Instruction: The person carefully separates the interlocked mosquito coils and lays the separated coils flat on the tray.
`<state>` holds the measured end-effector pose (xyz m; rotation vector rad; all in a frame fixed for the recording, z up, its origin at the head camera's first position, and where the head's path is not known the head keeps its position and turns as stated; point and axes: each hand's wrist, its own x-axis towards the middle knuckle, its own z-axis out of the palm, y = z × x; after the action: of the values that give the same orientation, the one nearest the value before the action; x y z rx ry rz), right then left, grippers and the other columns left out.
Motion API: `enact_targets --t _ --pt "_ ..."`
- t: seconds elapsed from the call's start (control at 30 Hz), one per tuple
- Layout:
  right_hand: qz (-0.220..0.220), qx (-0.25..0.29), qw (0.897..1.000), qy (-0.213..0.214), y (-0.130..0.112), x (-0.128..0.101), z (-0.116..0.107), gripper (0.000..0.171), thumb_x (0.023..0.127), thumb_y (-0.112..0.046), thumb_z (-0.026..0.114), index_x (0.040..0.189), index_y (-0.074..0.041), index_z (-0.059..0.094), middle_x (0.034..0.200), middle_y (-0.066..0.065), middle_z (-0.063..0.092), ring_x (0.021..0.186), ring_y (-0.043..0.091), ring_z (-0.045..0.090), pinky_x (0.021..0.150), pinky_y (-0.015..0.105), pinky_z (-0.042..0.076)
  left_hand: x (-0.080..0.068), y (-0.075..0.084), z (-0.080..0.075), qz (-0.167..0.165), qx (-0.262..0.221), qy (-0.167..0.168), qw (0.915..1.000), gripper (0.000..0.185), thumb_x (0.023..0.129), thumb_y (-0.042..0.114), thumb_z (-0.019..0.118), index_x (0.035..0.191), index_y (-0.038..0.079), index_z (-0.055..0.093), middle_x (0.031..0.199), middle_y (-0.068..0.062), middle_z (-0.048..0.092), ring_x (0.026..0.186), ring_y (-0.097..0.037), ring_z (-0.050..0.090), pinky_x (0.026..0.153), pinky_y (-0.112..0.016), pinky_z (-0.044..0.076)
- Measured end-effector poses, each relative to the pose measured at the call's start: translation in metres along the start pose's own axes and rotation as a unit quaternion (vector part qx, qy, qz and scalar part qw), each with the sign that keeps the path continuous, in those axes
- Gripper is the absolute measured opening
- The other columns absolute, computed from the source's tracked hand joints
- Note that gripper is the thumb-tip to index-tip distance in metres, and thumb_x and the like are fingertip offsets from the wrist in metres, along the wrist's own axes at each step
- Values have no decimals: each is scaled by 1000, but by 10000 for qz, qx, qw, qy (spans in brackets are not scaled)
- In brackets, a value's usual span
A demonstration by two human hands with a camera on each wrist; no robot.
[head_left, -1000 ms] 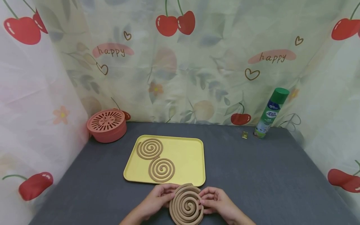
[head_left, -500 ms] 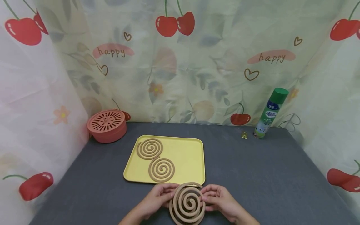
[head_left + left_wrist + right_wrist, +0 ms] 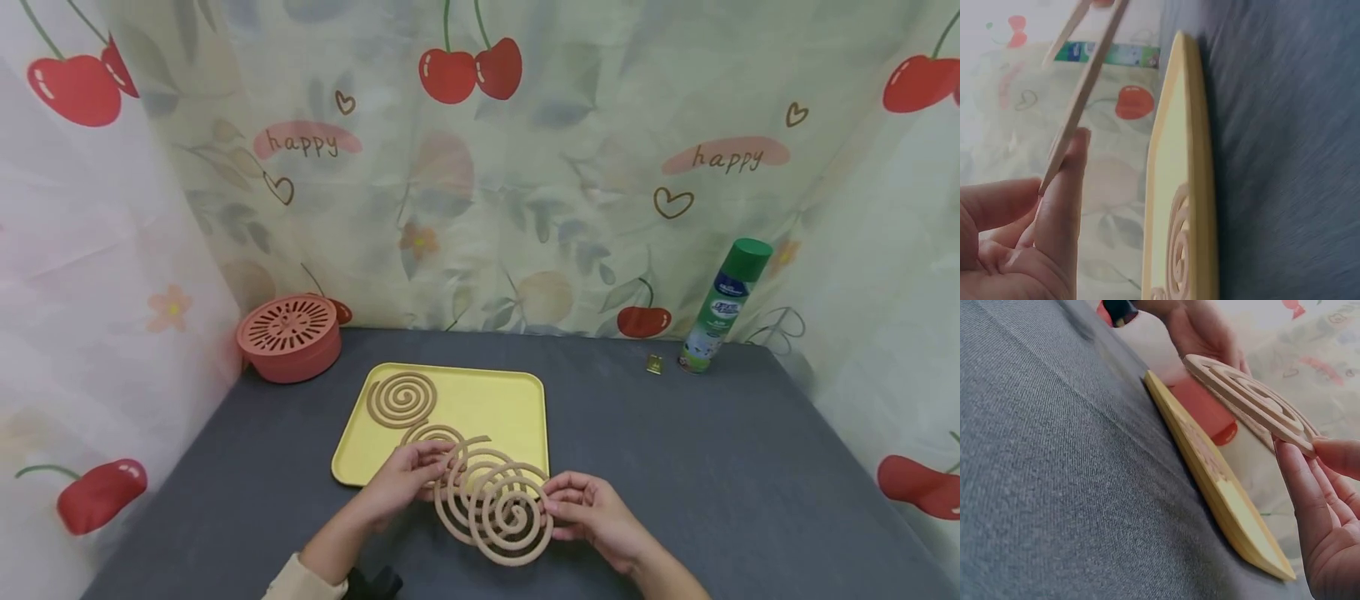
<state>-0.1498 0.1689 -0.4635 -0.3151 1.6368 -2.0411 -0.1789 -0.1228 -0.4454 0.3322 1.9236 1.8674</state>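
Two interlocked tan spiral coils (image 3: 491, 500) hang in the air over the near edge of the yellow tray (image 3: 517, 408), partly slid apart. My left hand (image 3: 422, 468) pinches the left coil's rim and my right hand (image 3: 561, 502) pinches the right coil's rim. On the tray lies one single coil (image 3: 401, 398); a second coil (image 3: 429, 433) there is half hidden behind my left hand. The left wrist view has the held coil (image 3: 1085, 81) edge-on against my fingertips (image 3: 1063, 206), beside the tray (image 3: 1200, 187). In the right wrist view, the coils (image 3: 1254, 400) rest on my fingers (image 3: 1310, 506).
A red round vented container (image 3: 288, 336) stands at the back left of the grey table (image 3: 712, 467). At the back right are a green spray can (image 3: 722, 307) and a small brass clip (image 3: 654, 363). Cherry-print curtains close in three sides.
The joined coils have risen from the table and moved over the tray's near edge. My hands have drawn them sideways, so one disc now shows as two overlapping spirals.
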Motion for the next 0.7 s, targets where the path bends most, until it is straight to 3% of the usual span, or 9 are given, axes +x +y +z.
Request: enact_targets --t 0.13,0.37,0.7 --pt "-62 -3 10000 -8 2 -1 -2 11 90 -4 58 99 -11 59 90 -5 70 83 7 66 68 23 56 15 5 -10 111 -4 99 9999 40 99 10 43 135 -7 40 117 -20 59 94 -13 65 78 -32 56" --pt "63 32 9999 120 5 -3 -6 11 89 -6 60 99 -11 59 90 -5 70 82 6 66 68 23 56 31 7 -15 74 96 238 9996 38 99 7 40 136 -7 40 118 -23 58 94 -14 64 81 -38 55" --pt "9 61 10000 67 7 -5 -10 12 89 -5 59 100 -11 59 91 -5 70 83 6 66 69 22 56 63 14 -25 -151 234 446 9986 38 100 6 38 136 -6 40 123 -26 56 94 -15 66 78 -30 56"
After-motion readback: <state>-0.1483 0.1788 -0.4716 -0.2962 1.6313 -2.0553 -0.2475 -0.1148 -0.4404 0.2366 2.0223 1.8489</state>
